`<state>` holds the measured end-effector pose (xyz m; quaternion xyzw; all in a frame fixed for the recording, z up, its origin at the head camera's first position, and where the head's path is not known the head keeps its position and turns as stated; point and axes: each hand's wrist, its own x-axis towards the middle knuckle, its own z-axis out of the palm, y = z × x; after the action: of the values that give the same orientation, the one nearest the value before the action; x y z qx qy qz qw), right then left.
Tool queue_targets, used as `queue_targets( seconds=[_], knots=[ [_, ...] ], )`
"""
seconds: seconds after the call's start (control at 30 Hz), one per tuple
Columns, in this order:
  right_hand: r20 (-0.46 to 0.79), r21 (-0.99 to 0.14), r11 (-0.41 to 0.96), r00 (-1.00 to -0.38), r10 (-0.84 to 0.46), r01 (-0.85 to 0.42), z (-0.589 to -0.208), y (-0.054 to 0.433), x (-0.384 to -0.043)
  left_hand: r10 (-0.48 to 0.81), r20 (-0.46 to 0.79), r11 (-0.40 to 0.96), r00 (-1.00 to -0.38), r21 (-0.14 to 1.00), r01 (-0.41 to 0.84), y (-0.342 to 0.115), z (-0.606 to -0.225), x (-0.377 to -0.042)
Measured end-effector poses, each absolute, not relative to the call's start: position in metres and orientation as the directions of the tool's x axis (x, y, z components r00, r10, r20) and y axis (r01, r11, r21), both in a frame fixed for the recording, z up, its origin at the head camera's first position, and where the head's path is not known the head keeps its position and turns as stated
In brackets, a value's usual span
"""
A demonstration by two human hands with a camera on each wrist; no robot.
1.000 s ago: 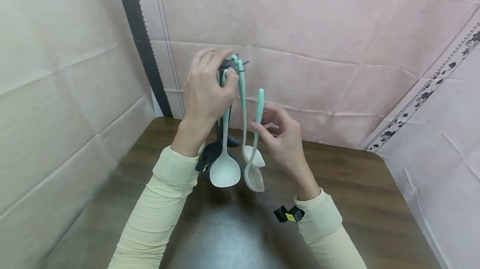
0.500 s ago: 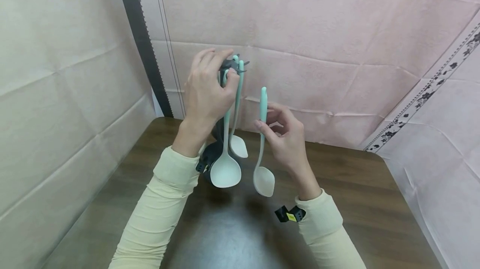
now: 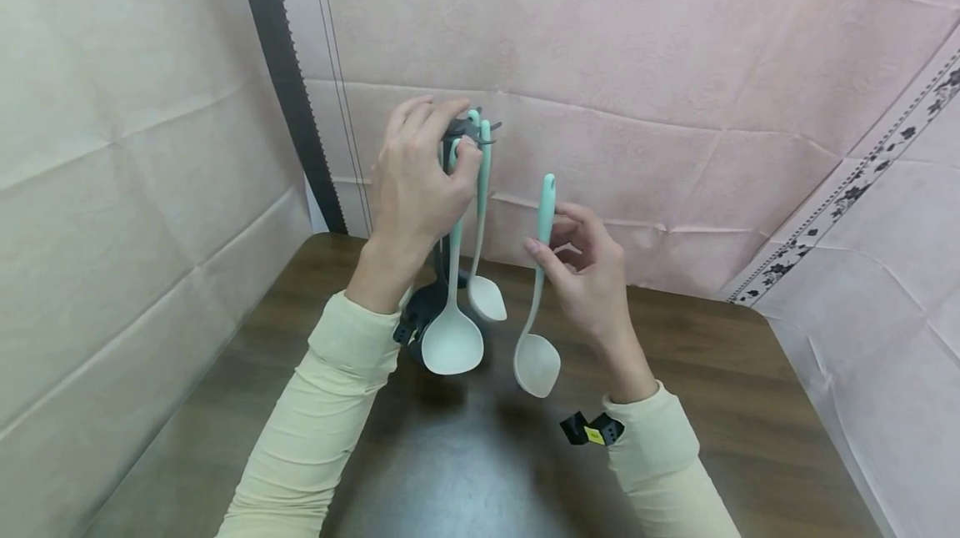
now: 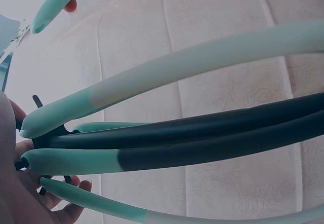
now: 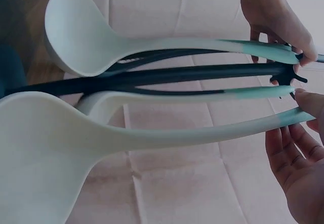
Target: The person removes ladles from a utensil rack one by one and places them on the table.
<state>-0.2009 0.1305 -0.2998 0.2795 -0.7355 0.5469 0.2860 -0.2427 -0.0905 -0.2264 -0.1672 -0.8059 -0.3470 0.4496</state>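
Observation:
My left hand grips the top of a dark utensil rack, thumb in front and fingers over the hooks. A white ladle with a mint handle is pinched at its handle by my right hand, upright and apart from the rack to its right. In the right wrist view its bowl fills the lower left. On the rack hang another white ladle in front and a smaller-looking white, mint-handled utensil behind. Dark utensil heads are partly hidden by my left wrist.
The rack stands on a brown wooden table, near its back edge. Pale cloth walls close in the back and both sides. Rack hooks stick out near the hanging handles.
My right hand has moved right with the ladle, widening its gap from the rack. The rear hanging utensil has swung left, then partly back right. The left hand keeps its grip on the rack.

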Motion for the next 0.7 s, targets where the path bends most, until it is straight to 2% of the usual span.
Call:
queue_targets(
  seconds=[0.27, 0.5, 0.7],
  knots=[
    [0.751, -0.608, 0.322, -0.657, -0.062, -0.726, -0.295, 0.142, -0.200, -0.049, 0.834, 0.701, -0.549, 0.420, 0.577, -0.090, -0.227, -0.242],
    [0.766, -0.557, 0.414, -0.638, -0.080, -0.720, -0.295, 0.149, -0.200, -0.049, 0.834, 0.699, -0.550, 0.422, 0.577, -0.090, -0.227, -0.242],
    [0.761, -0.544, 0.470, -0.645, -0.074, -0.695, -0.296, 0.157, -0.199, -0.050, 0.837, 0.696, -0.545, 0.421, 0.582, -0.090, -0.227, -0.241]
  ],
)
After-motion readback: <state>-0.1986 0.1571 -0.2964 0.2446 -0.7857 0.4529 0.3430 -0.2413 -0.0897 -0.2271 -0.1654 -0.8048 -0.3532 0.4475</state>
